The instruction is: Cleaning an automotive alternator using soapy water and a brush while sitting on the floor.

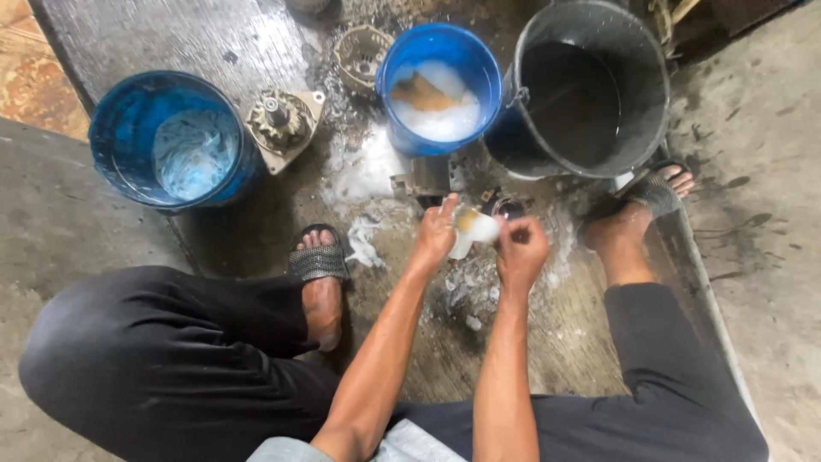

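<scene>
My left hand [436, 231] and my right hand [522, 248] meet over the wet floor, both closed on a small soapy object [473, 228], white with foam and a yellowish patch. I cannot tell what the object is. Just beyond the hands stands a blue bucket [440, 85] holding suds and a brownish item. Foam lies on the ground under and beside the hands.
A second blue bucket [175, 141] with soapy water stands at left. A large dark bucket [590, 90] of water is at right. A metal machine part [282, 124] and a ribbed housing [361, 53] lie between the buckets. My sandalled feet [318, 265] flank the hands.
</scene>
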